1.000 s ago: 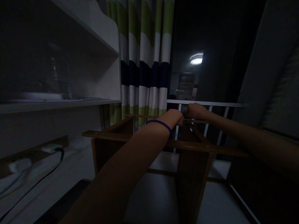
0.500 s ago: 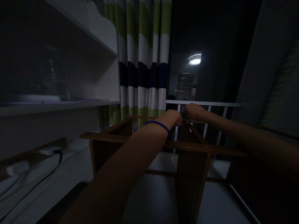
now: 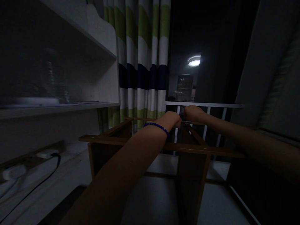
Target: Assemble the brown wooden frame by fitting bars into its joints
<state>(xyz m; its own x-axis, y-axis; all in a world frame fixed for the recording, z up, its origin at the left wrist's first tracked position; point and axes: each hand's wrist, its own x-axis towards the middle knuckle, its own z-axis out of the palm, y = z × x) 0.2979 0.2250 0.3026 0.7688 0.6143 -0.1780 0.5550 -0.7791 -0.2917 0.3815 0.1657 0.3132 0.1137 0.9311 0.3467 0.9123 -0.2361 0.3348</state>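
Observation:
A brown wooden frame with board panels point(image 3: 194, 168), like a shelf unit, stands before me, its long near rail point(image 3: 182, 147) running across the view. My left hand point(image 3: 173, 118), with a blue braided bracelet point(image 3: 156, 125) on the wrist, reaches over that rail to the frame's far side. Its fingers are closed, but what they grip is hidden. Close to its right, my right hand point(image 3: 193, 113) is closed in a fist at the far end of the middle panel. Something small and dark shows between the two hands, too dim to name.
On the left is a white shelf point(image 3: 93, 106) with a clear bottle point(image 3: 50, 73). Below it, a socket strip point(image 3: 32, 159) holds plugs and a black cable point(image 3: 44, 181). Behind the frame are a striped curtain point(image 3: 142, 78) and a white railing point(image 3: 211, 104) before a dark window.
The view has shifted slightly. Both hands stay closed and close together at the far side of the wooden frame, with hardly any movement.

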